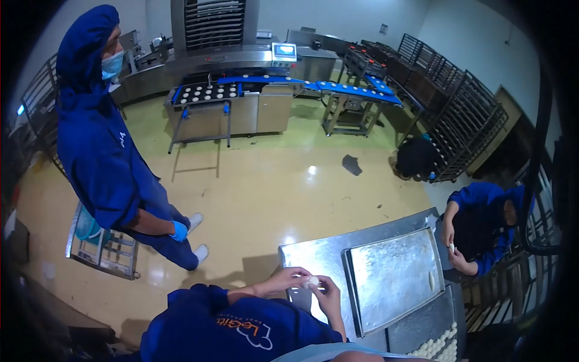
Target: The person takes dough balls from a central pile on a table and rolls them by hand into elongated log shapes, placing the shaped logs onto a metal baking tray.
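A small whitish piece of dough (311, 282) is held between my two hands above the near left edge of the steel table (322, 248). From the left, the fingers of my left hand (288, 279) close on it, and my right hand (329, 297) grips it from the other side. To the right of my hands lies a large flat metal tray (395, 280), with one slim pale dough strip (432, 280) near its right edge. Many round dough pieces (435, 348) sit in rows at the table's near right corner.
Across the table, a co-worker in blue (482, 217) handles a small pale piece. Another masked person (108, 151) stands at left beside a metal cart (105, 247). Further off are a machine with a blue conveyor (350, 89), a filled baking tray (208, 92) and dark racks (470, 127).
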Tool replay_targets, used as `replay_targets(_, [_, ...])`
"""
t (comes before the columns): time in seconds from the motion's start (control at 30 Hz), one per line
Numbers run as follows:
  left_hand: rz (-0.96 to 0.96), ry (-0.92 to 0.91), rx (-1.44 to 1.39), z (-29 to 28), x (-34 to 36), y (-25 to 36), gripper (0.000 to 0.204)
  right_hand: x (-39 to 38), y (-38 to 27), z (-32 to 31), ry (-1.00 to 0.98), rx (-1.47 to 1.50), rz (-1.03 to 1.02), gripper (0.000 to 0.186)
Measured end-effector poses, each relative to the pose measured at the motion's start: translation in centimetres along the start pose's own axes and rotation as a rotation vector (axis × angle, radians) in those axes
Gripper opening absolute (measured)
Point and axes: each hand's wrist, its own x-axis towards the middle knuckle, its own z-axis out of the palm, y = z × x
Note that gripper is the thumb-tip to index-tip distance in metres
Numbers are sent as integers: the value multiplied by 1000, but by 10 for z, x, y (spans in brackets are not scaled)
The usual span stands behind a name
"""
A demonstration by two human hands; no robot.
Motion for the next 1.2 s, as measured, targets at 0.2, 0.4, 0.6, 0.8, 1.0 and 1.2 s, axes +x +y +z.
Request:
replay_targets(0.2, [180, -22, 328, -1, 21, -10, 39, -2, 23, 2, 141, 274, 132, 24])
replay_targets(0.4, [28, -177, 321, -7, 47, 19, 40, 5, 31, 11, 310, 269, 147, 25])
replay_targets(0.6, [207, -253, 502, -33, 64, 11, 41, 11, 29, 43, 480, 408, 182, 25])
replay_targets(0.8, [112, -265, 526, -41, 65, 24, 32, 2, 18, 47, 393, 603, 268, 28])
replay_targets(1.0, [47, -348, 604, -12, 57, 23, 33, -27, 37, 26, 352, 236, 231, 25])
replay_targets(1.2, [191, -246, 696, 7, 61, -4, 43, -35, 75, 29, 608, 305, 218, 23])
